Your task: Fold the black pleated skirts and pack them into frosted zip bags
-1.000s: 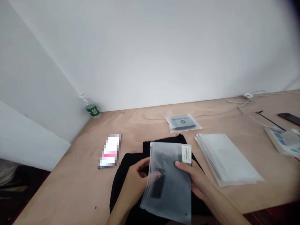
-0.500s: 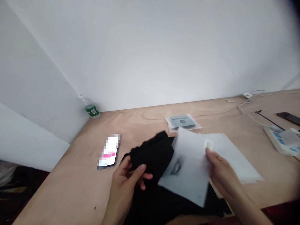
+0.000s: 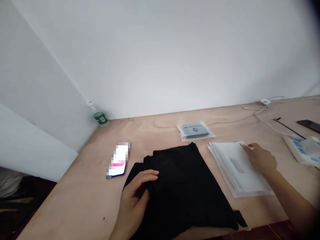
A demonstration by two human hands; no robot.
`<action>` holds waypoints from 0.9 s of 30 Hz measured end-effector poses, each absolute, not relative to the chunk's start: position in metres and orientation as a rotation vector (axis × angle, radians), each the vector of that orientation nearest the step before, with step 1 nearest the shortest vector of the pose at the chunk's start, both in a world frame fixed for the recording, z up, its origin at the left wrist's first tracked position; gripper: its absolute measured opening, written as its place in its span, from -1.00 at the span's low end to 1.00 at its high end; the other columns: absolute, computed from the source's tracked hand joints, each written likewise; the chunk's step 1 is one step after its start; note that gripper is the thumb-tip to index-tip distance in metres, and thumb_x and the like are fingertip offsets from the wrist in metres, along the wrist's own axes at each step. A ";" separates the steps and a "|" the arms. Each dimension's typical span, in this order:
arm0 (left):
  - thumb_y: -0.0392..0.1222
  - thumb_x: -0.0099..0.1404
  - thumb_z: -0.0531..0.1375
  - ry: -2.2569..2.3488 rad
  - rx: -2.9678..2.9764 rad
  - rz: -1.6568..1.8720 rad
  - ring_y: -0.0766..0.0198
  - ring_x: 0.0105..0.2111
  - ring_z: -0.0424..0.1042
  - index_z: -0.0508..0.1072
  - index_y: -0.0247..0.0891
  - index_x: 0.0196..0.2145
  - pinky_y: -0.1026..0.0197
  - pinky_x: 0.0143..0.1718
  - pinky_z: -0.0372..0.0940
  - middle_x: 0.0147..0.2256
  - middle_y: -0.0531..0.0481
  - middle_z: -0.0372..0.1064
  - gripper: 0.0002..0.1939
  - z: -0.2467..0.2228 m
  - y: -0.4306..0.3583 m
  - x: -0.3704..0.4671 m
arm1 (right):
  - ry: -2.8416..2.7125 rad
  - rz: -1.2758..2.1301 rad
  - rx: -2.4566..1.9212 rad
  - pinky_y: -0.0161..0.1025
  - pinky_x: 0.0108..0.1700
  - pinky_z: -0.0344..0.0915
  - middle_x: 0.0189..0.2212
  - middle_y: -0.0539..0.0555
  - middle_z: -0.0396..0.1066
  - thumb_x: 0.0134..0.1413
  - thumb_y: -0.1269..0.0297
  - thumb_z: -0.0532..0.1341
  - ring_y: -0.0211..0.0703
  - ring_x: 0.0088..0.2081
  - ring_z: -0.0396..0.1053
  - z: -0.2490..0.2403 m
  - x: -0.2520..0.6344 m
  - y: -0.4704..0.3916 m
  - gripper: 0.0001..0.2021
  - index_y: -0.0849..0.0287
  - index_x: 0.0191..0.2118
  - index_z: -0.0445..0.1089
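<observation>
A folded black garment [image 3: 185,186] lies in front of me on the tabletop. My left hand [image 3: 137,193] is at its left edge, fingers curved over the cloth and thumb below, with a fold between them. To the right is a stack of frosted plastic bags [image 3: 225,173], the top one bearing a grey printed label. My right hand [image 3: 262,160] is at the upper right corner of that top bag, its fingertips closed on the corner. Part of the stack is hidden under this hand and forearm.
A small grey packet in a clear sleeve [image 3: 196,130] lies behind the garment. On the left are a lit phone [image 3: 118,160] and a water bottle [image 3: 101,118]. A power strip [image 3: 302,150], cables [image 3: 265,121] and a dark phone [image 3: 310,125] are at right.
My right hand has moved right, bringing the frosted bag from above the garment onto the stack. The garment's raised upper part now lies flatter, and my left hand has come down onto its edge.
</observation>
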State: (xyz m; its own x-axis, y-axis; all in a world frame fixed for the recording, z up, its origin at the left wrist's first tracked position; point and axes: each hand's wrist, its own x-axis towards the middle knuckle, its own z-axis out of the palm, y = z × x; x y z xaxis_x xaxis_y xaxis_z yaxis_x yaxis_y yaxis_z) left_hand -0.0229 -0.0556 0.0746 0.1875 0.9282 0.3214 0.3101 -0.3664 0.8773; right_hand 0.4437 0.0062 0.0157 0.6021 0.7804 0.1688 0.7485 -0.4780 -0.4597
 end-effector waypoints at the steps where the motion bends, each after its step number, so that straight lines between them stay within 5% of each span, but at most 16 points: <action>1: -0.36 0.24 0.04 1.153 1.847 1.153 0.24 -0.08 0.36 0.42 -0.08 -0.21 0.16 -0.05 0.27 -0.12 0.02 0.38 -0.75 0.075 -0.056 -0.024 | -1.227 0.009 -2.335 0.20 -0.30 0.10 -0.35 0.34 0.38 -0.07 -0.08 0.06 0.46 -0.21 0.31 0.017 0.437 0.005 -0.62 0.10 -0.31 0.37; 5: -0.42 0.26 -0.03 1.078 2.041 1.009 0.26 -0.07 0.35 0.39 -0.08 -0.18 0.14 -0.04 0.25 -0.11 0.02 0.38 -0.67 0.077 -0.051 -0.018 | -1.306 0.012 -2.122 0.23 -0.14 0.11 -0.13 0.27 0.35 -0.02 -0.05 0.07 0.39 -0.07 0.25 0.042 0.381 -0.010 -0.66 0.04 -0.23 0.36; 8: -0.49 0.23 -0.06 0.985 2.243 0.879 0.28 -0.11 0.37 0.40 -0.10 -0.19 0.15 -0.08 0.29 -0.11 0.03 0.40 -0.61 0.079 -0.045 -0.001 | -1.387 0.494 -1.837 -0.04 -0.19 0.28 -0.16 0.09 0.42 -0.01 -0.05 0.11 0.05 -0.21 0.38 0.061 0.308 -0.035 -0.66 -0.02 -0.16 0.36; 12: -0.51 0.22 -0.06 0.888 2.411 0.800 0.27 -0.09 0.36 0.38 -0.06 -0.10 0.11 -0.04 0.27 -0.01 0.03 0.34 -0.54 0.077 -0.050 0.029 | -0.952 1.488 -1.361 -0.07 0.01 0.18 0.13 -0.02 0.19 0.05 -0.06 0.09 -0.03 0.12 0.14 0.066 0.217 -0.072 -0.55 -0.15 0.08 0.22; 14: -0.47 0.25 -0.03 0.940 2.326 0.866 0.24 0.02 0.28 0.29 -0.05 0.02 0.09 0.02 0.24 0.12 -0.02 0.18 -0.54 0.071 -0.058 0.041 | -0.591 1.674 -1.314 -0.04 -0.02 0.20 0.18 -0.07 0.11 0.01 -0.10 0.11 0.00 0.18 0.04 0.063 0.194 -0.083 -0.52 -0.21 0.09 0.19; 20: -0.32 0.13 0.19 1.137 1.941 1.082 0.04 0.18 0.02 0.01 -0.06 0.16 -0.07 0.11 0.13 0.22 -0.10 -0.09 -0.32 0.053 -0.078 0.054 | -0.218 1.612 -1.176 -0.26 -0.15 0.26 -0.02 -0.05 0.37 -0.19 0.14 0.35 -0.08 0.04 0.24 0.059 0.182 -0.082 -0.48 -0.14 0.00 0.31; 27: -0.30 0.24 0.10 1.252 1.351 1.469 0.19 0.01 0.29 0.20 -0.08 0.00 0.10 -0.01 0.27 0.06 -0.07 0.19 -0.62 0.057 -0.079 0.062 | -0.225 1.596 -1.010 -0.29 -0.30 0.29 -0.22 0.00 0.48 -0.07 0.19 0.28 -0.16 -0.23 0.41 0.062 0.178 -0.079 -0.61 -0.04 -0.04 0.36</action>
